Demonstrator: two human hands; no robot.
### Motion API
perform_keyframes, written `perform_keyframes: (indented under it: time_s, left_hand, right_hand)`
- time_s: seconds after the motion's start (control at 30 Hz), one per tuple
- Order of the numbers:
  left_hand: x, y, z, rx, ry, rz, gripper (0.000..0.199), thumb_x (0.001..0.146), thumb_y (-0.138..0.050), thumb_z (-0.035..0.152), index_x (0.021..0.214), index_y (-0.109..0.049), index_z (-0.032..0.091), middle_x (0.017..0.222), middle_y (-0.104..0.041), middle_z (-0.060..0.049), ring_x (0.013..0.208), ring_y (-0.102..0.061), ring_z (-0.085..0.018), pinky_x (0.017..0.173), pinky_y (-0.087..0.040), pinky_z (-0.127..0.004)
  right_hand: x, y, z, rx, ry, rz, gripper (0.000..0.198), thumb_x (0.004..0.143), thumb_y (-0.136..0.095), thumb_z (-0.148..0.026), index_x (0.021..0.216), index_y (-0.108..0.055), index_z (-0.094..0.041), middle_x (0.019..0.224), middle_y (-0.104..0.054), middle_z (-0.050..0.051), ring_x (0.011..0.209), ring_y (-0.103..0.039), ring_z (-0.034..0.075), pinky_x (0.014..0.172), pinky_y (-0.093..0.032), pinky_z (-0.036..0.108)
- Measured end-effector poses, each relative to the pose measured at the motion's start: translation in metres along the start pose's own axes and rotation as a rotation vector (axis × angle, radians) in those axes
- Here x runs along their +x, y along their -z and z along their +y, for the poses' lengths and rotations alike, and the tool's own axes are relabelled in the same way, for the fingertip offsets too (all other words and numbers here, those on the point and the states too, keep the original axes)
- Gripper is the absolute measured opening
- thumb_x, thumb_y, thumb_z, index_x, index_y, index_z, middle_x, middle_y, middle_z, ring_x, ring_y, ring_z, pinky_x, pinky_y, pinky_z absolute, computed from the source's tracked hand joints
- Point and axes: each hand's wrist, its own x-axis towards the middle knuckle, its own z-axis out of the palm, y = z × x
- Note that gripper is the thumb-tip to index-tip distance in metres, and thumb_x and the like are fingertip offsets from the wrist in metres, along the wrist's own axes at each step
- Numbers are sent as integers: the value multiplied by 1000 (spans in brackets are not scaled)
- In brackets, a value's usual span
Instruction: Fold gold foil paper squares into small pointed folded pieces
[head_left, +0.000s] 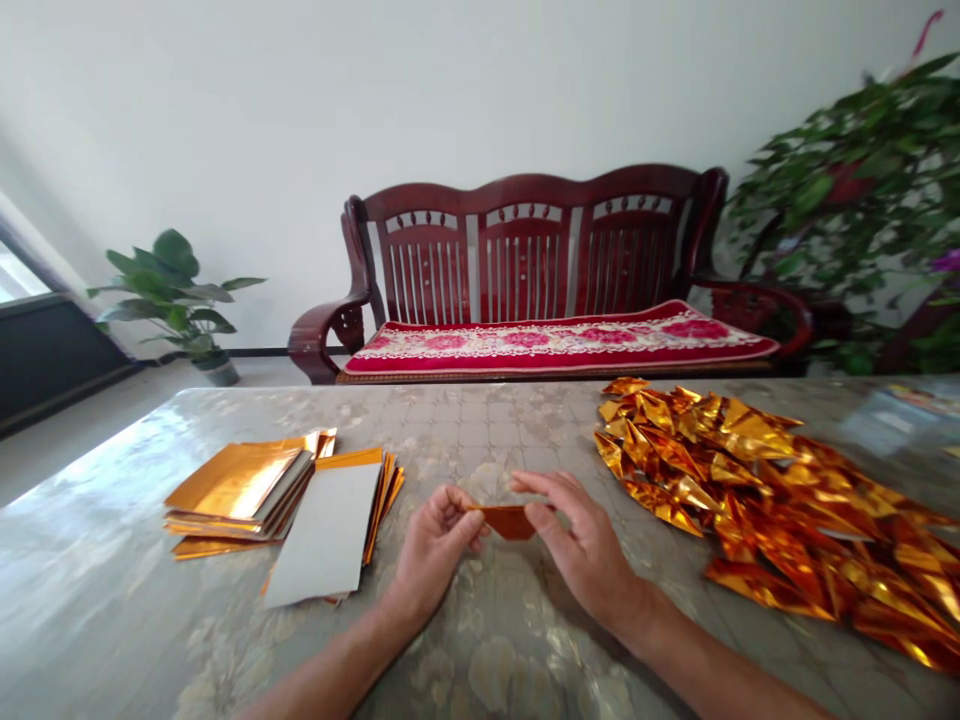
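Between my two hands is a small piece of folded gold foil paper [510,522], held just above the table. My left hand [442,535] pinches its left end between thumb and fingers. At its right end, the thumb of my right hand [574,525] presses against the paper, with the index finger stretched out above. To the left lie a stack of flat gold foil sheets [232,480] and a second stack with a pale grey sheet [326,535] on top. A large heap of folded gold foil pieces [720,450] spreads over the right side.
The table [480,640] has a patterned, shiny cover. A clear plastic bag [892,420] lies at its far right. Beyond the table stand a dark red wooden bench [525,270] with a floral cushion [555,345], a potted plant [172,290] and a leafy plant [862,180].
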Motion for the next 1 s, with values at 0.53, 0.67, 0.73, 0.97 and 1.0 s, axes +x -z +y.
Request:
perform_keyframes:
  time_s: [0.53, 0.67, 0.73, 0.97, 1.0]
  left_hand:
    - [3, 8, -6, -254, 142, -68, 37, 77, -76, 43, 87, -50, 19, 67, -67, 2, 51, -55, -7, 53, -43, -17]
    - [2, 7, -6, -251, 158, -39, 38, 77, -76, 44, 86, -50, 19, 65, -67, 2, 50, -55, -7, 52, -43, -17]
    - [1, 6, -6, -247, 164, -25, 39, 76, -76, 45, 86, -49, 19, 64, -67, 2, 49, -55, -7, 52, -43, -17]
    - [1, 3, -6, -243, 185, 21, 43, 70, -80, 46, 83, -50, 19, 61, -66, 3, 47, -55, -7, 50, -44, -17]
    - [1, 3, -5, -243, 186, 28, 43, 69, -80, 46, 82, -50, 19, 60, -66, 3, 47, -55, -8, 49, -44, -17]
  right_hand:
    - [10, -3, 6, 638, -460, -50, 36, 78, -73, -53, 92, -76, -20, 85, -72, 3, 73, -63, 17, 66, -52, 28]
    - [9, -4, 9, 635, -424, -73, 32, 80, -73, -49, 93, -78, -21, 84, -72, 3, 72, -60, 15, 66, -51, 27]
    - [8, -3, 10, 613, -390, -79, 30, 80, -73, -47, 95, -78, -22, 84, -71, 3, 71, -59, 14, 65, -50, 27]
    - [10, 2, 7, 500, -273, -79, 26, 81, -71, -45, 93, -79, -24, 78, -65, 2, 67, -56, 14, 63, -50, 26]
    - [11, 2, 8, 490, -265, -83, 26, 81, -71, -45, 93, -79, -24, 77, -65, 2, 66, -55, 13, 62, -49, 26]
